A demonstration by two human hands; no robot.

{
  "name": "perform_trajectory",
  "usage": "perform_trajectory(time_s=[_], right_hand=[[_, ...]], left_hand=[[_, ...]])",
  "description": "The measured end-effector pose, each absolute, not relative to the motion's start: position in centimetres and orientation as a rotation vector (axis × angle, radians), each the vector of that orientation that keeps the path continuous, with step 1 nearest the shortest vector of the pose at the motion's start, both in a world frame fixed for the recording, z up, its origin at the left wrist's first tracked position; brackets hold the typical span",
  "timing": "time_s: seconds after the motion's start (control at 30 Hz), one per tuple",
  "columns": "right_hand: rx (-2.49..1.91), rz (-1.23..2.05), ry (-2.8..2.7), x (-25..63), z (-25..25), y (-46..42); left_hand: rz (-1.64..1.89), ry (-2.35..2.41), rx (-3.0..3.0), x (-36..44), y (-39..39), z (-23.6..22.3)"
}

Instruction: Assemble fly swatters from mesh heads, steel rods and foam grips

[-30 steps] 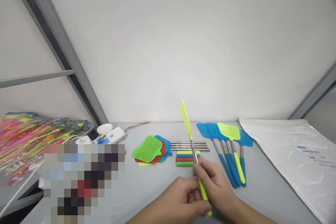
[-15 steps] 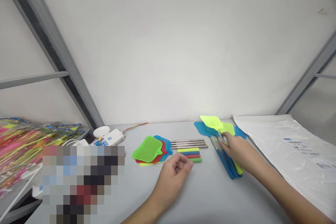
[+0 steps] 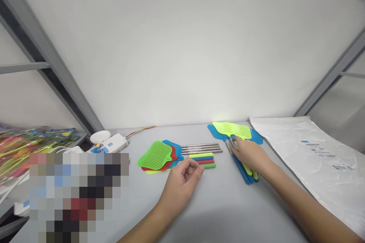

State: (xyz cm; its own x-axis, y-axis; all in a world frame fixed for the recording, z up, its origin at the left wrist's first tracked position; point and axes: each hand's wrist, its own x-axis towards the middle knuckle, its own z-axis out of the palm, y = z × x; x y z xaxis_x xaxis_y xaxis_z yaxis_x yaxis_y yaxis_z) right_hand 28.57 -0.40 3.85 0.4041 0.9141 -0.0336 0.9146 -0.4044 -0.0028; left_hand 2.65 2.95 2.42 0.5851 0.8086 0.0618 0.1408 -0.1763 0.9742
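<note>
My right hand [image 3: 251, 153] closes on the metal shafts of a pile of assembled fly swatters at right. Yellow heads [image 3: 232, 130] lie over blue heads [image 3: 257, 138]; blue handles [image 3: 242, 169] and yellow ones point toward me. How many shafts the fingers hold is hidden. Curled and with nothing visible in it, my left hand [image 3: 182, 180] rests by the loose handle grips. Of these, the yellow grip [image 3: 201, 155], blue grip [image 3: 205, 158], red grip [image 3: 207, 161] and green grip [image 3: 210, 166] lie side by side, partly covered by its fingers.
Loose swatter heads, green [image 3: 156, 155] on top, overlap at centre left. Beside them lie several metal rods [image 3: 201, 149]. A white plastic bag [image 3: 310, 152] covers the right side. Back left are a power strip [image 3: 114, 143] and a white oval object [image 3: 100, 136]; bagged colourful items [image 3: 34, 152] are far left.
My right hand has lowered the raised swatter onto the pile, so its yellow head now lies flatter. My left hand stays by the grips. The whole view has shifted slightly.
</note>
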Motion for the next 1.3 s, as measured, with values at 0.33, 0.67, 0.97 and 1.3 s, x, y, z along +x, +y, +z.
perform_trajectory(time_s=[0.33, 0.67, 0.97, 1.3], right_hand=[[2.664, -0.090, 1.739, 28.9, 4.4, -1.5], [2.601, -0.250, 1.874, 29.2, 4.8, -2.5], [2.556, -0.292, 1.923, 29.4, 4.5, -2.9], [2.506, -0.376, 1.988, 29.6, 5.0, -3.3]], left_hand=[[0.761, 0.866, 1.667, 2.8, 3.8, 2.5], [0.817, 0.947, 1.739, 2.8, 4.2, 3.0], [0.838, 0.967, 1.752, 2.6, 4.5, 2.8], [0.840, 0.969, 1.776, 2.6, 4.6, 2.7]])
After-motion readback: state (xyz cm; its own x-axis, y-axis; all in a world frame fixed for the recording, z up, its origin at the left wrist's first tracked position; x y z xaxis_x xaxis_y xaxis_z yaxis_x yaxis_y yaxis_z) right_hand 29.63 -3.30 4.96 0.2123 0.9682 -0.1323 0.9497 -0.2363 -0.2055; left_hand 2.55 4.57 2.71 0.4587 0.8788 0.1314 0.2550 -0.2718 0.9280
